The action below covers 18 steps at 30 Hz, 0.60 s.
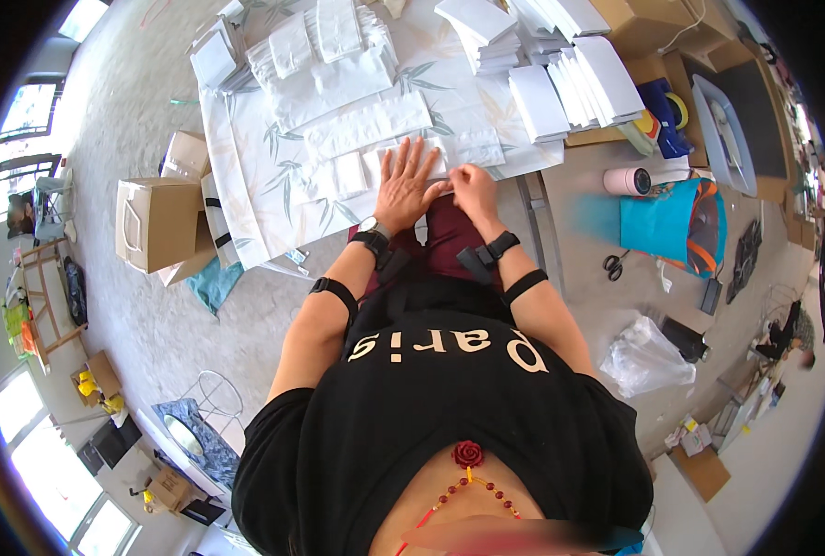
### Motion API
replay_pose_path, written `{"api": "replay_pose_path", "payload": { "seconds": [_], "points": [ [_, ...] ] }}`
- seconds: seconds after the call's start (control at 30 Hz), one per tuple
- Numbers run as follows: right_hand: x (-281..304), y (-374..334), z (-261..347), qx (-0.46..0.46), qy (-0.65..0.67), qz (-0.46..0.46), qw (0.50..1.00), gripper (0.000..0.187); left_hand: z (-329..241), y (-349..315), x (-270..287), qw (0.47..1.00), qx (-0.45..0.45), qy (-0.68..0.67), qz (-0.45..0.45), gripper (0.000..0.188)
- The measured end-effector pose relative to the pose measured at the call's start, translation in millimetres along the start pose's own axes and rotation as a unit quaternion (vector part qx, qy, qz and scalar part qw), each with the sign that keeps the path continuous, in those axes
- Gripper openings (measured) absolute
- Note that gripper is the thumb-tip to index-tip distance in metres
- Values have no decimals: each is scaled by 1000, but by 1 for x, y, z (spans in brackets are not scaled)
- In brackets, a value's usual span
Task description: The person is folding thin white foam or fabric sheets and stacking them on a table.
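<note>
My left hand (405, 188) lies palm down with fingers spread on a flat white piece (372, 163) near the table's front edge. Close beside it, my right hand (475, 193) is closed, its fingers pinched together at the table edge; whatever is between them is too small to make out. A thin, translucent sleeve (480, 145) lies just beyond the right hand. To the left of my left hand rest small white folded pieces (343, 176). Farther back are a long white strip (368, 125) and a pile of white flat bags (324, 79).
Stacks of white folded paper (538, 104) stand at the table's right. Past them are a blue bin (723, 134), a pink cup (627, 182) and a turquoise bag (658, 222). Scissors (615, 266) lie on the floor. Cardboard boxes (159, 227) stand left of the table.
</note>
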State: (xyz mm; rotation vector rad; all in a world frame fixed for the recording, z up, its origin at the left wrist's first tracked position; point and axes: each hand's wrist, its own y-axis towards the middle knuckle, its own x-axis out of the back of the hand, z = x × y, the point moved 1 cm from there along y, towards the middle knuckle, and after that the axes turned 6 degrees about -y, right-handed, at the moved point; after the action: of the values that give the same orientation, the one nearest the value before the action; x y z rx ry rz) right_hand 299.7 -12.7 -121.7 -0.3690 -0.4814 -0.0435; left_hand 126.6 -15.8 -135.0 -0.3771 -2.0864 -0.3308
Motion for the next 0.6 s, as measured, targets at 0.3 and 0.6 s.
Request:
{"api": "replay_pose_path", "payload": {
  "seconds": [0.3, 0.6],
  "points": [
    [47, 27, -1, 169, -362, -200, 895, 45, -6, 1, -2, 999, -4, 53, 1, 72],
    [47, 43, -8, 97, -276, -145, 945, 58, -18, 10, 3, 998, 28, -4, -48, 62]
  ]
}}
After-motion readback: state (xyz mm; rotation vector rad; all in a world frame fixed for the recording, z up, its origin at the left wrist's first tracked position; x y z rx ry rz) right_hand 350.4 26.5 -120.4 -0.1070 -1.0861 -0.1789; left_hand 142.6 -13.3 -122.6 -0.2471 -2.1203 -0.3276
